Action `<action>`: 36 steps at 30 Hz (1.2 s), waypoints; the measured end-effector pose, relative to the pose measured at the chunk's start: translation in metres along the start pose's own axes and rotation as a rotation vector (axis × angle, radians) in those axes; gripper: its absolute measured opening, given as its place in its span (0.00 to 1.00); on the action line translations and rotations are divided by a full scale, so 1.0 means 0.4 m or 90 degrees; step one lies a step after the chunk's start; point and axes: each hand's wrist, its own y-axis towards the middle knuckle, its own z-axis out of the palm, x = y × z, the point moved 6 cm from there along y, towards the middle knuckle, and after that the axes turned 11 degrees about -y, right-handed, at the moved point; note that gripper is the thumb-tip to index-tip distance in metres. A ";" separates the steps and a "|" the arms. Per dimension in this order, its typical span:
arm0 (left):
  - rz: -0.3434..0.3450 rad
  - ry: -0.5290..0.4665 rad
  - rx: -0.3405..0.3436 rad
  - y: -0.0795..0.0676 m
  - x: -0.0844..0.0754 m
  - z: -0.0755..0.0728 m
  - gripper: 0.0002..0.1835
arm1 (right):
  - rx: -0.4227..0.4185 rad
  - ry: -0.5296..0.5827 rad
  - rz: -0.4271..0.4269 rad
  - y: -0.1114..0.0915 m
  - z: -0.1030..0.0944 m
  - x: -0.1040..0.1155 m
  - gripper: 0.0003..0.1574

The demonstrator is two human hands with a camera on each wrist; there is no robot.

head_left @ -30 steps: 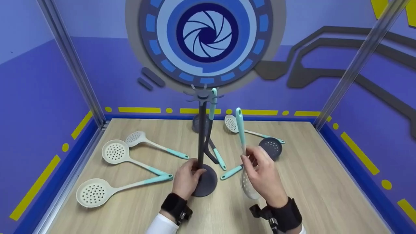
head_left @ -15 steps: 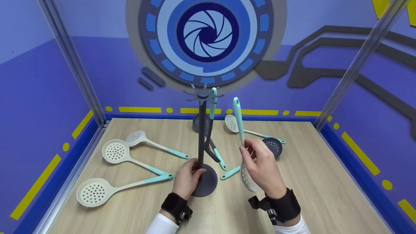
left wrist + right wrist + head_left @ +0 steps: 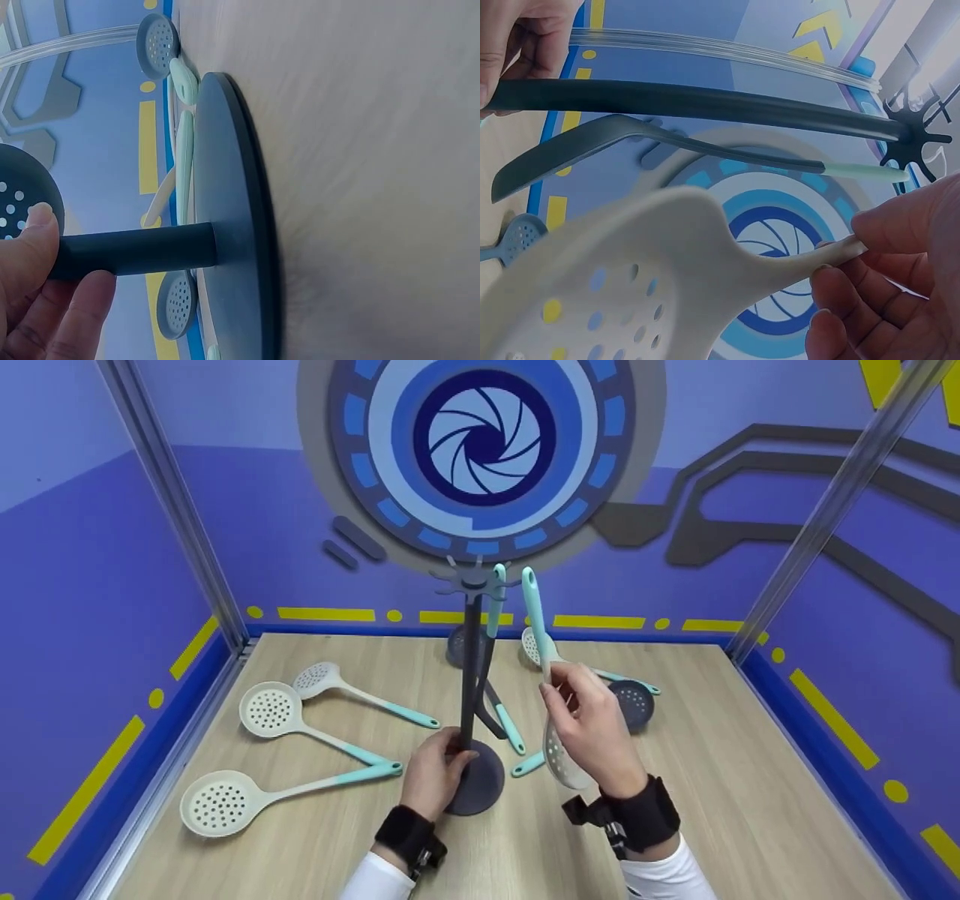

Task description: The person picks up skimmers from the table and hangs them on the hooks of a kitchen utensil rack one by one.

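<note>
Blue and purple painted walls (image 3: 247,525), with a round blue emblem (image 3: 484,446) at the back, enclose a pale wood-grain bench (image 3: 757,810); above its middle, the right hand (image 3: 596,727) pinches, between thumb and fingers, the neck of a cream perforated skimmer with a mint-green handle (image 3: 559,761); its bowl is low and its handle points up, the tip just right of the hooks in the head view, though I cannot tell how near in depth; the left hand (image 3: 435,776) has thumb and fingers curled round the pole of a dark grey stand with a round base and a ring of hooks (image 3: 469,682), upright on the bench.

From the hooks' right side hangs a dark grey utensil with a mint handle (image 3: 496,615); behind the pole, near the back edge, lies a dark perforated skimmer (image 3: 457,649); to its right, by that same edge, lies a small cream skimmer (image 3: 534,648), its handle slanting toward the back right corner; a charcoal skimmer (image 3: 636,701) lies partly behind the right hand; toward the left edge lie three cream skimmers (image 3: 270,709), the two nearest meeting at their mint handle ends.
</note>
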 end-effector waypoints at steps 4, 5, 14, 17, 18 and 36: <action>-0.006 0.004 -0.001 0.001 -0.003 0.002 0.13 | 0.007 -0.004 0.006 -0.001 0.007 0.000 0.10; -0.013 0.005 -0.001 0.001 -0.002 0.002 0.13 | 0.009 -0.005 0.008 -0.002 0.009 0.000 0.10; -0.037 -0.001 0.004 0.003 0.002 0.006 0.13 | 0.014 -0.010 0.007 -0.006 0.020 0.004 0.09; -0.037 -0.006 0.005 0.004 0.003 0.005 0.13 | 0.019 -0.010 0.006 -0.006 0.025 0.008 0.08; -0.037 -0.007 0.005 0.004 0.003 0.005 0.13 | 0.020 -0.010 0.006 -0.005 0.027 0.009 0.08; -0.039 -0.018 0.008 0.002 0.002 0.003 0.13 | 0.025 -0.013 -0.001 -0.003 0.038 0.022 0.08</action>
